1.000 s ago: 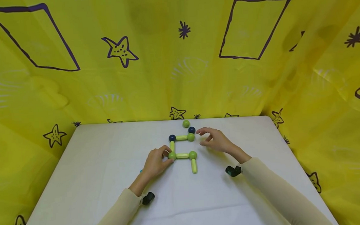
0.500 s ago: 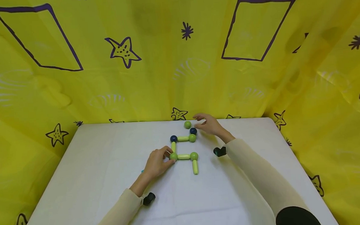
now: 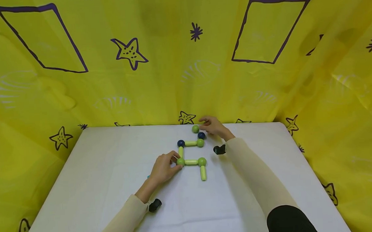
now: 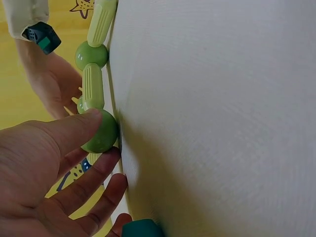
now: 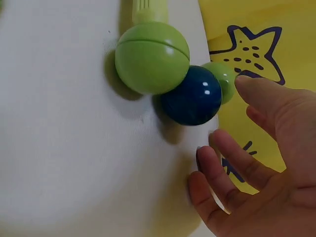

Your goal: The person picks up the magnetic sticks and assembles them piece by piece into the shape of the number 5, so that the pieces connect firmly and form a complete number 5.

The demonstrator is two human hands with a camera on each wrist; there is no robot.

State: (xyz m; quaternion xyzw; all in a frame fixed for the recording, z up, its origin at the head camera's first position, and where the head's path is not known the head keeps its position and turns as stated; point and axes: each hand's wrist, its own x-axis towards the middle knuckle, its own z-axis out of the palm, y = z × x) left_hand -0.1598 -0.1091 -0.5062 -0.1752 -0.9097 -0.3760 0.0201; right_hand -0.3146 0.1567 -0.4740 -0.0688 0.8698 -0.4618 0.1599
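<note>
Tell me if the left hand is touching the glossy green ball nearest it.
Touching: in the left wrist view, the left hand has its thumb laid on the glossy green ball, with a fingertip at its lower edge.

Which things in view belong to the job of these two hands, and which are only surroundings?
Job:
four shiny green balls, one held by the left hand
two glossy dark blue balls
four pale green ridged rods

Surroundings:
yellow curtain with printed stars
white tabletop
black wrist-worn cameras
</note>
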